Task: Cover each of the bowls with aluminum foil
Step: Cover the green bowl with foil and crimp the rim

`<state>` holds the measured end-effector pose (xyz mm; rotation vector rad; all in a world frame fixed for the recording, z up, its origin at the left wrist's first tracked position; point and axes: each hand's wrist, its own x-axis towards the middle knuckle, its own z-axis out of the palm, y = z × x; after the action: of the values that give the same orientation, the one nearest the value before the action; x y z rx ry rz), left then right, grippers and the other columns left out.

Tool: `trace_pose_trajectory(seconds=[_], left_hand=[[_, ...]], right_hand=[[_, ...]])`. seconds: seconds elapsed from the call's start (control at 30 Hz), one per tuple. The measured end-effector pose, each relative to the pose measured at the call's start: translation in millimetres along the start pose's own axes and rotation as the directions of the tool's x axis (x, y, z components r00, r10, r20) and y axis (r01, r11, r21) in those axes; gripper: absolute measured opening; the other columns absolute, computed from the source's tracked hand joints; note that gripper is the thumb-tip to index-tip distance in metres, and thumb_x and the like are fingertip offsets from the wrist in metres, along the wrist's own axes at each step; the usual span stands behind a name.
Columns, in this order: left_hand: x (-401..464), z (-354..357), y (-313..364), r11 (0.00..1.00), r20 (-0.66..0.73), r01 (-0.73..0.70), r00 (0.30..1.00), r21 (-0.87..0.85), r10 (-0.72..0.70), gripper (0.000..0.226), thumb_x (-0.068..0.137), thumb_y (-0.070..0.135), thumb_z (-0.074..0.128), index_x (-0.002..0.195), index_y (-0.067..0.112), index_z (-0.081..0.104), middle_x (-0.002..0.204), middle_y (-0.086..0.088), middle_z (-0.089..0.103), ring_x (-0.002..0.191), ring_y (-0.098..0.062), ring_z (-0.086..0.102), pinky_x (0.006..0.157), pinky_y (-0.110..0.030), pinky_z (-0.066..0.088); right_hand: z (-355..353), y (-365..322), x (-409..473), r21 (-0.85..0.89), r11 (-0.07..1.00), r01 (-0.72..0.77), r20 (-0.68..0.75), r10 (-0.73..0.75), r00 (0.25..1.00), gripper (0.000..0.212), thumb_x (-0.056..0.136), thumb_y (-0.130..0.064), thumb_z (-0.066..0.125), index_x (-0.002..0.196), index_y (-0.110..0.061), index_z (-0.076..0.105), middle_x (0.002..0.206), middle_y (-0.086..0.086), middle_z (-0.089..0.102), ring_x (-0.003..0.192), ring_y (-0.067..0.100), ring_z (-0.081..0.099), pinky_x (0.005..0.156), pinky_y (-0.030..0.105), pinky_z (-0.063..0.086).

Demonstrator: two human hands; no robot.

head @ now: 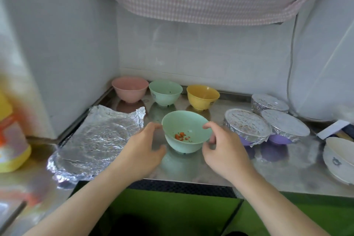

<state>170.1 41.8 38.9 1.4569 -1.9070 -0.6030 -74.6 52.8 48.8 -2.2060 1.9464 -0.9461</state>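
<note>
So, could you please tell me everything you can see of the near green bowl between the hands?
The near green bowl is pale mint, looks like smooth plastic, and stands upright on a small foot on the steel counter. It is uncovered, with a few orange bits at the bottom. The left hand and right hand flank it, fingers curled at its rim; actual contact is unclear.

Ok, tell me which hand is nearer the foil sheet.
Left. The left hand sits between the foil sheet and the green bowl; the right hand is on the bowl's far side.
</note>
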Motion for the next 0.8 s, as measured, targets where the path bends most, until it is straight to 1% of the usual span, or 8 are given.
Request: trace_pose_trajectory(seconds=[0.13, 0.27, 0.37, 0.43, 0.5, 0.57, 0.67, 0.8], left_hand=[[-6.3, -28.2, -22.7, 0.992, -0.028, 0.065, 0.998, 0.109, -0.062, 0.041, 0.1, 0.019, 0.056, 0.14, 0.028, 0.052, 0.138, 0.006, 0.061, 0.126, -0.013, 0.058, 0.099, -0.026, 0.047], [-4.0, -51.5, -45.6, 0.949, 0.084, 0.129, 0.984, 0.287, -0.159, 0.047, 0.101, 0.016, 0.055, 0.146, 0.026, 0.045, 0.146, 0.0, 0.055, 0.128, -0.02, 0.057, 0.099, -0.029, 0.047], [-3.2, -62.9, -54.5, 0.921, 0.229, 0.154, 0.942, 0.358, -0.247, 0.068, 0.096, 0.038, 0.068, 0.153, 0.024, 0.035, 0.153, 0.003, 0.045, 0.134, -0.02, 0.05, 0.102, -0.031, 0.044], [-4.2, -65.0, -58.5, 0.909, 0.31, 0.157, 0.906, 0.387, -0.289, 0.085, 0.088, 0.049, 0.075, 0.155, 0.024, 0.03, 0.154, 0.006, 0.04, 0.133, -0.019, 0.048, 0.102, -0.033, 0.046], [-6.2, -63.3, -62.1, 0.898, 0.35, 0.145, 0.886, 0.416, -0.305, 0.095, 0.082, 0.055, 0.079, 0.156, 0.024, 0.027, 0.155, 0.007, 0.036, 0.135, -0.019, 0.046, 0.105, -0.036, 0.046], [-6.9, -61.0, -66.7, 0.887, 0.364, 0.113, 0.883, 0.448, -0.296, 0.1, 0.078, 0.06, 0.079, 0.155, 0.024, 0.027, 0.154, 0.008, 0.034, 0.137, -0.02, 0.043, 0.106, -0.039, 0.046], [-5.1, -59.5, -73.0, 0.884, 0.358, 0.085, 0.893, 0.46, -0.272, 0.093, 0.078, 0.062, 0.077, 0.151, 0.026, 0.031, 0.15, 0.009, 0.037, 0.136, -0.018, 0.041, 0.106, -0.041, 0.047], [1.2, -56.8, -79.1, 0.901, 0.24, 0.137, 0.937, 0.413, -0.252, 0.06, 0.09, 0.06, 0.066, 0.136, 0.025, 0.049, 0.135, 0.007, 0.052, 0.12, -0.016, 0.054, 0.098, -0.039, 0.052]], right_hand=[[8.8, -47.5, -3.0, 0.018, 0.978, 0.21, -0.024, -0.209, 0.978, 0.025, 0.093, -0.011, 0.066, 0.115, -0.023, 0.062, 0.095, -0.013, 0.052, 0.093, 0.014, 0.055, 0.077, 0.041, 0.053], [41.1, -94.3, 0.6, 0.126, 0.938, 0.323, 0.142, -0.339, 0.93, 0.017, 0.102, -0.016, 0.062, 0.118, -0.022, 0.063, 0.113, -0.01, 0.06, 0.104, 0.013, 0.057, 0.088, 0.036, 0.052], [70.6, -117.1, 9.9, 0.141, 0.948, 0.286, 0.289, -0.315, 0.904, 0.028, 0.106, -0.018, 0.061, 0.134, -0.02, 0.066, 0.131, -0.008, 0.063, 0.113, 0.012, 0.057, 0.095, 0.032, 0.051], [86.7, -125.6, 16.0, 0.122, 0.962, 0.244, 0.385, -0.272, 0.882, 0.039, 0.103, -0.009, 0.063, 0.14, -0.018, 0.064, 0.138, -0.004, 0.062, 0.119, 0.016, 0.061, 0.098, 0.036, 0.055], [100.4, -127.3, 18.7, 0.069, 0.978, 0.199, 0.442, -0.209, 0.872, 0.047, 0.096, 0.002, 0.067, 0.14, -0.016, 0.062, 0.135, 0.0, 0.061, 0.118, 0.02, 0.061, 0.094, 0.035, 0.055], [110.6, -125.2, 19.2, 0.055, 0.987, 0.152, 0.438, -0.161, 0.884, 0.046, 0.091, 0.006, 0.071, 0.131, -0.016, 0.064, 0.125, -0.002, 0.06, 0.108, 0.018, 0.059, 0.083, 0.029, 0.05], [121.1, -121.7, 21.9, 0.09, 0.991, 0.104, 0.386, -0.13, 0.913, 0.034, 0.09, 0.0, 0.072, 0.116, -0.022, 0.068, 0.113, -0.005, 0.058, 0.098, 0.014, 0.059, 0.081, 0.032, 0.053], [130.6, -118.5, 29.5, 0.143, 0.986, 0.089, 0.284, -0.127, 0.95, 0.035, 0.087, 0.005, 0.072, 0.106, -0.023, 0.08, 0.108, -0.003, 0.065, 0.09, 0.013, 0.067, 0.08, 0.035, 0.061]])
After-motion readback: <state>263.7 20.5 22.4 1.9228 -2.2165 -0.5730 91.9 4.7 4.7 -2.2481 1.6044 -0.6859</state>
